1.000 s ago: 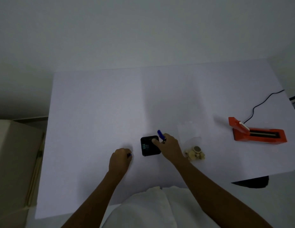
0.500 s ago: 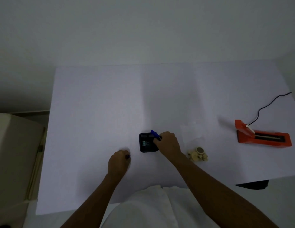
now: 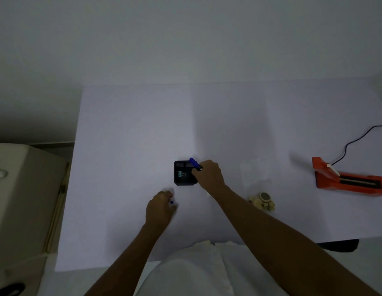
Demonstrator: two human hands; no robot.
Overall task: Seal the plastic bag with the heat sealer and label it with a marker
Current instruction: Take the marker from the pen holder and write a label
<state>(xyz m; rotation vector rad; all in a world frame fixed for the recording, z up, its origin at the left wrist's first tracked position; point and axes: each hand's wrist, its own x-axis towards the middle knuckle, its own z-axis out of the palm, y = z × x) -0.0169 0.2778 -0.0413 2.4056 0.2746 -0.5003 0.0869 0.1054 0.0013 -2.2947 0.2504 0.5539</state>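
While right hand (image 3: 209, 175) is gripping the blue marker (image 3: 194, 163) over the black holder (image 3: 183, 173) | left hand (image 3: 161, 207) is pinching its cap | I'm steering tip-down, slowly | bag (image 3: 255, 178) is lying right of centre, sealer (image 3: 349, 180) far right.

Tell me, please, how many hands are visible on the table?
2. The right hand holds a blue marker at the black holder. The left hand rests nearer the person, closed on a small blue piece. None seems hidden.
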